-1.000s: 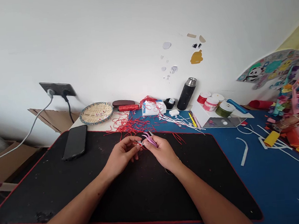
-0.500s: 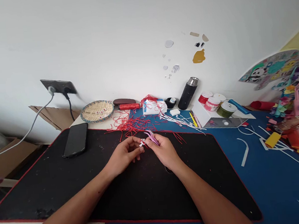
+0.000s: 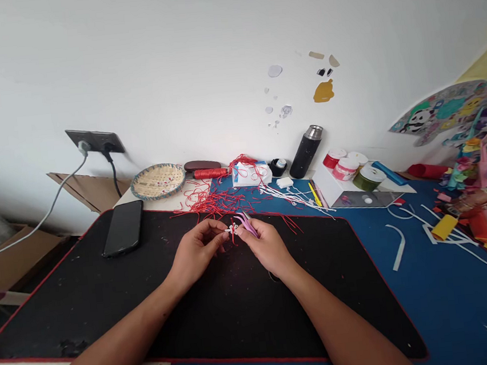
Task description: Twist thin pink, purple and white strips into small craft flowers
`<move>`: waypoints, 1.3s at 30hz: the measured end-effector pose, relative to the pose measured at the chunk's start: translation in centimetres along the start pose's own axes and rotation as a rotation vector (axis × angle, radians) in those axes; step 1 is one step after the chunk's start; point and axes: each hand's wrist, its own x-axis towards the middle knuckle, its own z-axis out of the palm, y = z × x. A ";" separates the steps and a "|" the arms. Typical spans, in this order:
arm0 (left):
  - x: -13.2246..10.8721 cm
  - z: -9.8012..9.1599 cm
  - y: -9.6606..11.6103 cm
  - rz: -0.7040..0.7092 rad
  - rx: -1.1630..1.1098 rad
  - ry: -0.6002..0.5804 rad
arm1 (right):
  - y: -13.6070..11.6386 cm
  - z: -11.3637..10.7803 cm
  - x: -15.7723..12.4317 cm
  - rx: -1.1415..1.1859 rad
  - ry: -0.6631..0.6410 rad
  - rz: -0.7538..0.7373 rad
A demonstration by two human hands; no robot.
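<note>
A small knot of white cord with looped petals and a red strand (image 3: pixel 232 230) is stretched between my hands, above the black mat (image 3: pixel 255 307). My left hand (image 3: pixel 201 247) pinches its left side between thumb and fingertips. On the other side, my right hand (image 3: pixel 265 243) grips the knot's right edge with thumb and finger. Purple tweezers (image 3: pixel 246 223) are also tucked in my right hand, their tips pointing up and away. A short red end hangs below the knot. The fingers partly hide the knot's sides.
Behind the mat lie cut red cords (image 3: pixel 219 202) and white cords (image 3: pixel 299 197). A black phone (image 3: pixel 123 228) rests on the mat's left. Along the wall stand a woven basket (image 3: pixel 158 182), a red thread spool (image 3: pixel 210 173), a black thermos (image 3: pixel 306 152) and ribbon rolls (image 3: pixel 369 178).
The white and red knot has been turned and spread, so its loops and hanging red end show more clearly. My left hand has shifted slightly; the tweezers stay in my right hand.
</note>
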 end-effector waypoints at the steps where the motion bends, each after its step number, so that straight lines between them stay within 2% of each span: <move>1: -0.1 0.0 -0.1 0.013 0.030 0.008 | 0.0 0.0 0.0 0.000 -0.003 0.000; 6: -0.2 -0.1 -0.3 0.051 0.106 0.040 | -0.2 0.0 -0.1 -0.013 -0.002 0.001; 27: -0.2 0.0 -0.2 0.057 0.119 0.088 | 0.0 0.2 -0.1 0.038 -0.028 0.012; 39: -0.5 0.1 0.4 0.066 0.127 0.095 | 0.3 0.2 0.0 0.104 -0.049 0.073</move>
